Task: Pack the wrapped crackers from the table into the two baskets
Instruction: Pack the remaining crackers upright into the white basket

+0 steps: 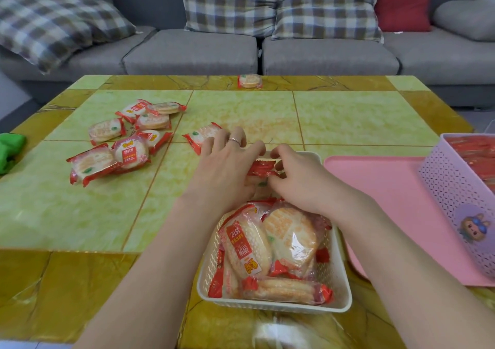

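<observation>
A white basket point(340, 281) in front of me holds several wrapped crackers point(267, 244). Over its far end, my left hand point(225, 166) and my right hand point(300, 180) hold one red-wrapped cracker point(261, 168) between them, fingers curled on its ends. Several loose wrapped crackers point(128, 139) lie on the table at left. One cracker point(199, 135) sits just beyond my left hand. Another cracker point(249, 81) lies at the table's far edge. A lilac basket point(452, 185) at right is filled with crackers.
The lilac basket stands on a pink tray point(380, 188). A green cloth point(9, 150) lies at the table's left edge. A grey sofa point(192, 51) with checked cushions runs behind the yellow-green table point(241, 107).
</observation>
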